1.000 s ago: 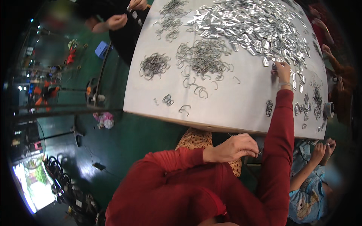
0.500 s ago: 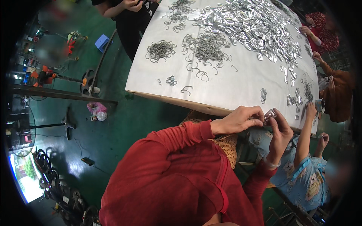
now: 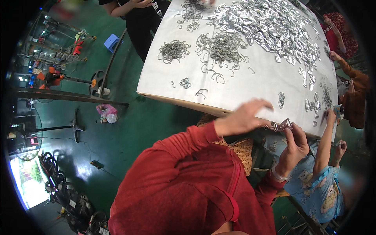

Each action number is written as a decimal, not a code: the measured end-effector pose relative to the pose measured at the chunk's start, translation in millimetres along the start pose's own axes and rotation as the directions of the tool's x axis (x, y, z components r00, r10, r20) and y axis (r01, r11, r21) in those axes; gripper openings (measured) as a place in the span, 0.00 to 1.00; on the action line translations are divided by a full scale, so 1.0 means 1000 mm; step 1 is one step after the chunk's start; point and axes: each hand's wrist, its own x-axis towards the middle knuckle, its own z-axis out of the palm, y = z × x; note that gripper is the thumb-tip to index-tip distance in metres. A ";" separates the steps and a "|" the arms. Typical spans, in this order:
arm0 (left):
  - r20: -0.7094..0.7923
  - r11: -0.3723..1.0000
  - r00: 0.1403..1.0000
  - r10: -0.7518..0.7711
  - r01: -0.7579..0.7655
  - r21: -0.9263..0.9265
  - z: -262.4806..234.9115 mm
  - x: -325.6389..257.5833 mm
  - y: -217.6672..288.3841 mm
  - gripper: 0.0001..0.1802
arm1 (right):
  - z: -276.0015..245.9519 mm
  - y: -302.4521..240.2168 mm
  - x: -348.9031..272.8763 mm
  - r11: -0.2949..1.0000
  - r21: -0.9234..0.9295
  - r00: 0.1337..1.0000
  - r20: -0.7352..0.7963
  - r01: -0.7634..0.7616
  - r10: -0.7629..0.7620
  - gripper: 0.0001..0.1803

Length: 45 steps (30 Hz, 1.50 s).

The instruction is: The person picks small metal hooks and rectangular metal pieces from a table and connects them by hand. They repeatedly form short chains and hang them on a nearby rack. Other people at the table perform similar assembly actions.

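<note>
My right hand pinches a small silver metal buckle between thumb and fingertips, just off the table's near edge. Beside that buckle, toward my other hand, sit one or two more small metal pieces, too small to make out fully. My left hand is slightly blurred, its index finger raised and apart from the thumb. The thumb tip is close to those small pieces, and I cannot tell whether it touches them. On the white-covered table beyond my hands lies a small cluster of bent wire hooks.
A large heap of silver buckles covers the table's far part. Piles of wire hooks lie left of it, with a smaller pile nearer the left edge. A co-worker in blue sits close on my right; others stand around the table.
My left hand has drawn back left, its index finger lifting away from the thumb. The right hand still holds the buckle, slightly lower. The whole view has shifted a little.
</note>
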 end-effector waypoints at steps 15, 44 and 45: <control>0.098 0.397 0.991 -0.087 -0.056 0.916 -0.216 0.080 -0.123 0.07 | -0.001 -0.007 -0.002 1.000 -0.020 0.998 0.062 0.000 0.002 0.13; 0.403 0.993 0.909 0.108 -0.075 -0.096 0.035 0.064 0.075 0.06 | -0.015 -0.006 -0.034 0.997 -0.038 0.980 -0.186 0.060 -0.066 0.14; 0.392 0.990 0.918 0.059 -0.003 -0.143 0.033 0.072 0.079 0.05 | -0.018 -0.012 -0.026 0.960 -0.106 0.941 -0.197 0.260 -0.276 0.14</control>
